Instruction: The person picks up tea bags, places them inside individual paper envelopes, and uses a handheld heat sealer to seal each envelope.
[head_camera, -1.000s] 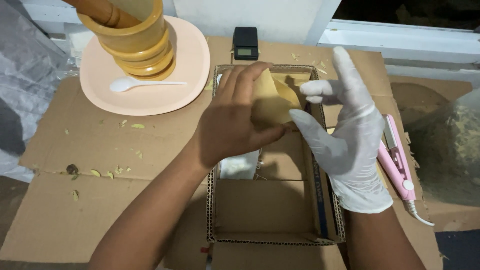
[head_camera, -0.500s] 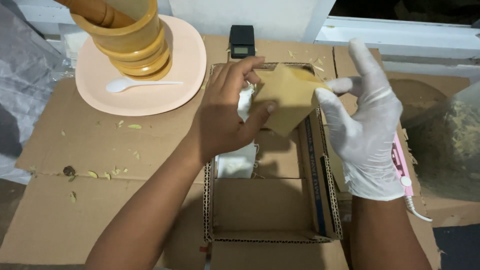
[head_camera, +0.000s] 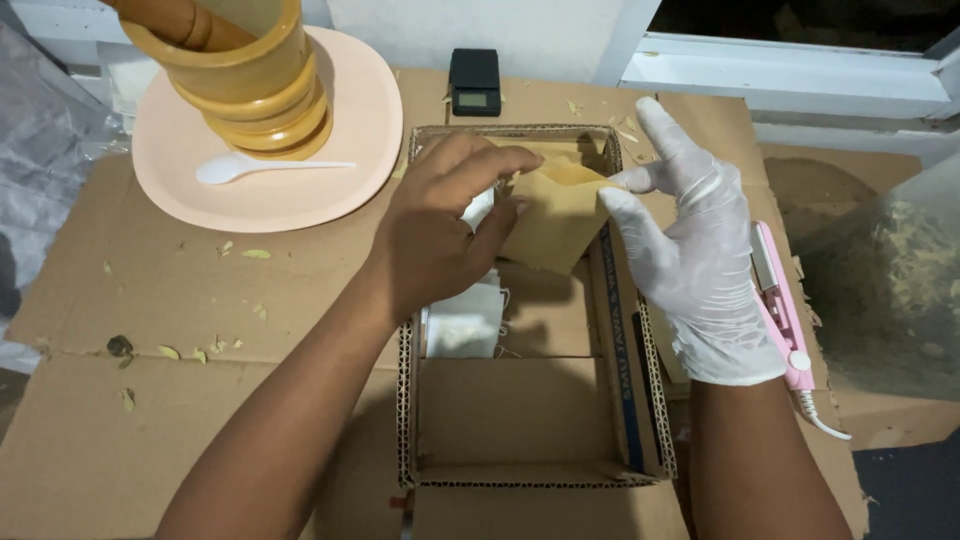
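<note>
A small brown paper pouch (head_camera: 555, 215) is held above the far end of a shallow cardboard box (head_camera: 620, 345). My bare left hand (head_camera: 440, 230) pinches the pouch's left edge between thumb and fingers. My right hand (head_camera: 690, 250), in a white glove, pinches the pouch's top right corner with thumb and forefinger while its other fingers are spread. White tea-bag-like sachets (head_camera: 465, 320) lie in the box under my left hand.
A pink plate (head_camera: 290, 185) at the back left carries a wooden mortar (head_camera: 250, 85) with a pestle and a white plastic spoon (head_camera: 235, 168). A small black scale (head_camera: 474, 82) sits behind the box. A pink heat sealer (head_camera: 780, 305) lies to the right, next to a bag of dried herbs (head_camera: 895, 290).
The pouch was lifted and tilted half a second ago. Now it has come back down toward the box's far end, still held by both hands, and my right hand has moved left.
</note>
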